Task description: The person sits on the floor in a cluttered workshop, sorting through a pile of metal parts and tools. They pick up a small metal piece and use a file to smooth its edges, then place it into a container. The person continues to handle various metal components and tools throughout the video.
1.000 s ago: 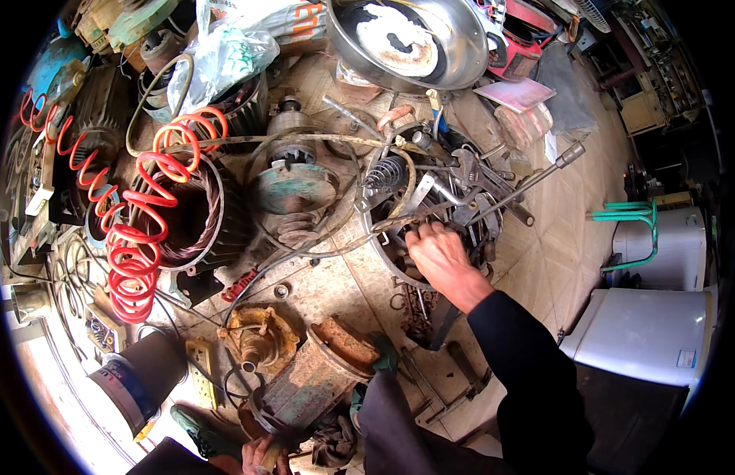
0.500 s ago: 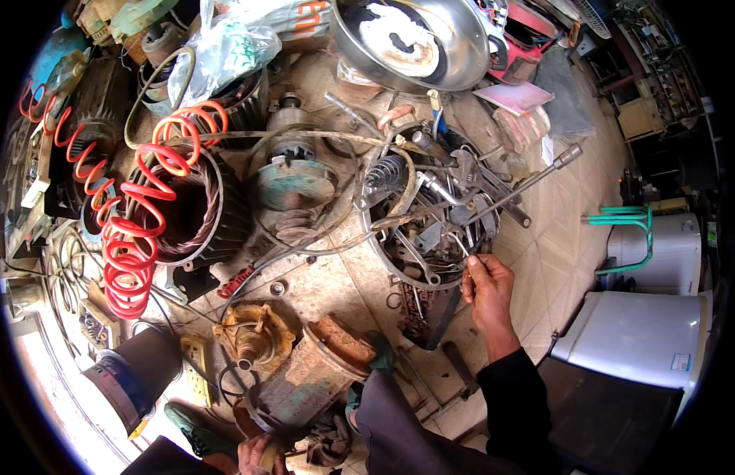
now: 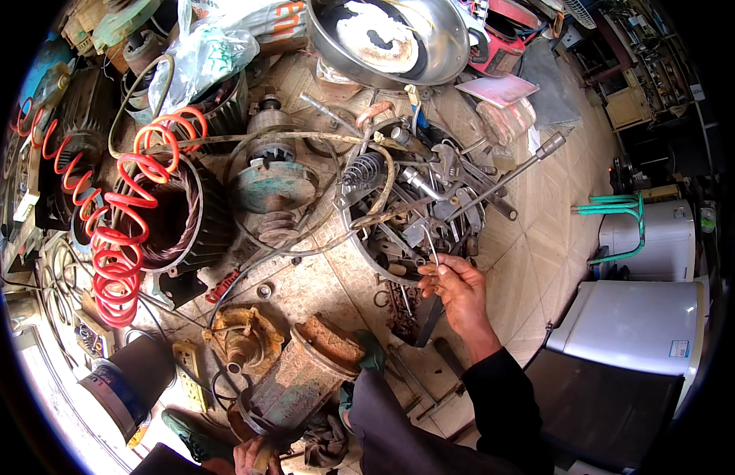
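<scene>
My right hand (image 3: 460,301) is closed in a pinch on a thin shiny metal rod (image 3: 432,244), over the near edge of a round container (image 3: 367,260) full of tools. In it lie wrenches, an adjustable wrench (image 3: 445,161), a coil spring (image 3: 362,169) and a long socket wrench (image 3: 510,176). At the lower edge my left hand (image 3: 255,456) has curled fingers beside the lower end of a rusty cylindrical motor housing (image 3: 308,381). Something tan shows at those fingers, too cut off to name. The housing lies tilted between my legs.
Left stand a motor stator (image 3: 201,214) and a red coiled air hose (image 3: 118,261). A rotor (image 3: 272,178) and a rusty end cover (image 3: 242,339) sit on the tiles. Behind is a steel bowl (image 3: 455,59); at right, a white cabinet (image 3: 621,324). Hoses cross the floor.
My right hand has moved slightly left and a little lower in relation to the tool container, still pinching the thin rod. The whole view has shifted a little. My left hand stays by the housing.
</scene>
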`<state>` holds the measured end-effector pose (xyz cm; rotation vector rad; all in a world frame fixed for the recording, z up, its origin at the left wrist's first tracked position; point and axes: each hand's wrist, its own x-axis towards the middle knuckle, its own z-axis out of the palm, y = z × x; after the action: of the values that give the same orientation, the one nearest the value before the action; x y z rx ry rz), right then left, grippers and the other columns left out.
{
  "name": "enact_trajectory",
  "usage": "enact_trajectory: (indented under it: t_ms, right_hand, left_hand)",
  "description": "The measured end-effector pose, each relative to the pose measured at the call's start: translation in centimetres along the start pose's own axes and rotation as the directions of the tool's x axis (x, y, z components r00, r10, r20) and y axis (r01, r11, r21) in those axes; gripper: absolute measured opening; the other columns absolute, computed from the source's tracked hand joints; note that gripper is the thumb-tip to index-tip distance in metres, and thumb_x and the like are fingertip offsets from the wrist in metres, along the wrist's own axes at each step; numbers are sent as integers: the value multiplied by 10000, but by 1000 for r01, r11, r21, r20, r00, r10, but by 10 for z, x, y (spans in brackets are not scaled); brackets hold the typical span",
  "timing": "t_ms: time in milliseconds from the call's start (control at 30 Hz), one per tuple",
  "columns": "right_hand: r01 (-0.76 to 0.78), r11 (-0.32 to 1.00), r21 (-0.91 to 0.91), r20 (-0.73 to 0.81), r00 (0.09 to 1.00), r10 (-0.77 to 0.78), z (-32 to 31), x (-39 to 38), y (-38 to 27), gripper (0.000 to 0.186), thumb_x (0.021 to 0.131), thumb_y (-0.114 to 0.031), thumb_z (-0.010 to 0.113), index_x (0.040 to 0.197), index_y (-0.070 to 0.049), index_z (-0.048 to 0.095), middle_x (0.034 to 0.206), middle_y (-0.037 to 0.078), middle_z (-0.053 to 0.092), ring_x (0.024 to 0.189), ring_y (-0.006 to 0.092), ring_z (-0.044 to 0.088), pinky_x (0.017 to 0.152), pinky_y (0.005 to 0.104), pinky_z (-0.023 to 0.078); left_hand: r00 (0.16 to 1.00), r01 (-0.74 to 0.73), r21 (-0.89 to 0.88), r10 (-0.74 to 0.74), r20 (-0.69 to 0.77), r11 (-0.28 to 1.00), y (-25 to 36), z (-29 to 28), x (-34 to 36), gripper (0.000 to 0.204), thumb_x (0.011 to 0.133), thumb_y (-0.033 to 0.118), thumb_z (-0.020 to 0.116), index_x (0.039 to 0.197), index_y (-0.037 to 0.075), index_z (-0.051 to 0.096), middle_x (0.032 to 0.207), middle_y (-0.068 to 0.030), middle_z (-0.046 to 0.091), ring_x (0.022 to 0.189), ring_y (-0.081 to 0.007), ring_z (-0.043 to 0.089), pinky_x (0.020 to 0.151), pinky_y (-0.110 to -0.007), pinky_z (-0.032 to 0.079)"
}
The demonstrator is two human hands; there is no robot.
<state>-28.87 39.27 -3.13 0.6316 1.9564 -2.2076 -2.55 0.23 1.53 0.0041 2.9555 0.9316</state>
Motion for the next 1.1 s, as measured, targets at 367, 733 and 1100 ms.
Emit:
enact_trajectory:
  t_ms: [367,733,1100]
  right_hand:
    - [72,969,-236,-144,984,-108,-17,-1,11,187,1007,8,569,1166,21,668,974,153,733,767,159,710,651,278,575]
    - [54,802,-595,-78,989,-125,-10,1,9,119,946,5,624,1032,42,697,903,86,718,659,138,650,598,272,519]
    - [390,83,-917,333,863,-380,46,41,-4,167,935,-9,629,1075,65,684,945,243,673,682,273,690,500,339,599]
  left_hand:
    - [1000,22,-58,-23,-15,998,-3,4,-4,121,938,95,650,994,32,737,1091,-151,728,991,-354,656,865,-436,534]
    - [998,23,-38,-25,-50,999,-3,7,-6,129,953,97,642,1021,25,725,1084,-159,730,978,-358,657,843,-431,540]
    - [999,34,-40,-35,-33,999,0,5,-5,96,913,28,655,973,2,726,1071,-168,727,979,-353,658,865,-415,537]
